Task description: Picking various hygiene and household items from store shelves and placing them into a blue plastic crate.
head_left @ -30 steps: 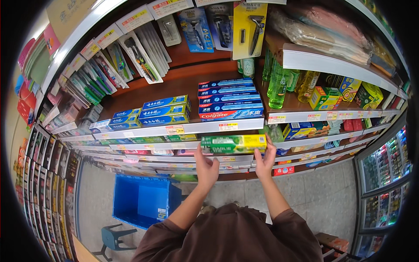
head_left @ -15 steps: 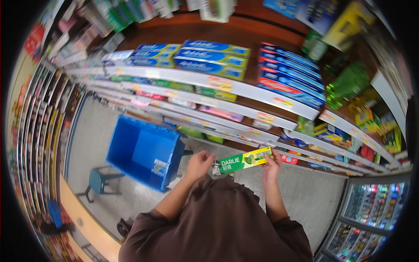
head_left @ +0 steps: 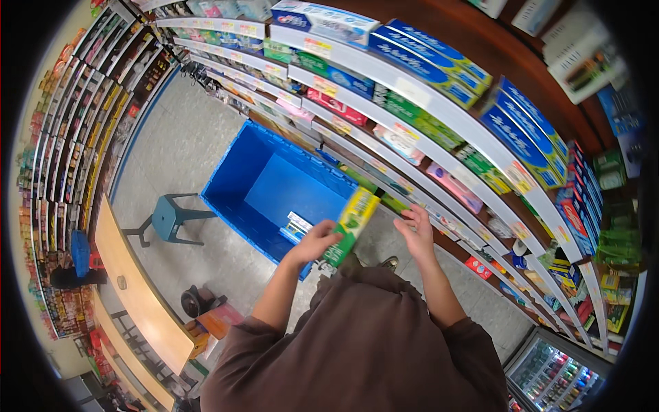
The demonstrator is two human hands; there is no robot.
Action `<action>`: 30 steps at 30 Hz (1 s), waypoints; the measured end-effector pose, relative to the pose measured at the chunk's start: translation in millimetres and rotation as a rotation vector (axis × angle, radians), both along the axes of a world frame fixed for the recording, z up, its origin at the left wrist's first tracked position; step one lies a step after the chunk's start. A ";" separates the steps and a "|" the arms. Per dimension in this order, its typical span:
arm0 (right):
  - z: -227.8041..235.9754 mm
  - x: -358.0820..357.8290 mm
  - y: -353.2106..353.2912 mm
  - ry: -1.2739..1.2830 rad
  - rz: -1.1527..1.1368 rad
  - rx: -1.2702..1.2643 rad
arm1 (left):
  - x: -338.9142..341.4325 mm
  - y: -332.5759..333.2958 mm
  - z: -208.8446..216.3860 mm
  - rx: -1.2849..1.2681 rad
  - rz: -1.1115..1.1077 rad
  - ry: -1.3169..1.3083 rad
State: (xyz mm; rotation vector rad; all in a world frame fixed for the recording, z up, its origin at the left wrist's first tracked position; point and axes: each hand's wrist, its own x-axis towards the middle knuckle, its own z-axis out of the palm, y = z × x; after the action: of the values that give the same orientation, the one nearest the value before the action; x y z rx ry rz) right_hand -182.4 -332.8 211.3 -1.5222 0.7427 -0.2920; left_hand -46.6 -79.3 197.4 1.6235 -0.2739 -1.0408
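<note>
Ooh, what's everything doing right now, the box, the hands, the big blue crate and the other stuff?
Green-and-yellow box: slanted, held at one end
Left hand: closed on the box
Right hand: open, holding nothing
Blue crate: open-topped, on the floor
Blue-and-yellow boxes: stacked on a shelf
Drinks cooler: lit inside

You wear a loose, dark brown top (head_left: 357, 343) at the lower middle of the frame, softly creased, with wide short sleeves (head_left: 473, 349); your left grip (head_left: 317, 244) and right grip (head_left: 417, 232) are bare.
</note>
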 end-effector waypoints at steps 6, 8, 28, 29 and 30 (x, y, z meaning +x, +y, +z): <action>-17.8 8.0 44.4 0.107 0.116 0.201 | 78.5 81.0 -107.9 0.760 0.378 -0.283; -27.7 -4.7 50.1 0.137 0.058 0.201 | 94.7 76.9 -145.7 0.738 0.477 -0.108; -29.6 -64.2 103.1 0.565 -0.139 0.104 | 68.3 45.6 -340.8 1.183 0.634 0.258; -28.9 -62.1 104.0 0.562 -0.131 0.108 | 68.7 50.9 -340.8 1.187 0.643 0.257; -27.9 -60.2 104.8 0.565 -0.107 0.095 | 68.4 56.0 -341.7 1.199 0.578 0.219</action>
State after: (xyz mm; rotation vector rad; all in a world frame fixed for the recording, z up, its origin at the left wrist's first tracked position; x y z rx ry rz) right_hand -242.6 -228.0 183.3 -1.4869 1.2661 0.1049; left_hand 21.8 -23.4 -144.3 2.3555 1.1154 -0.9270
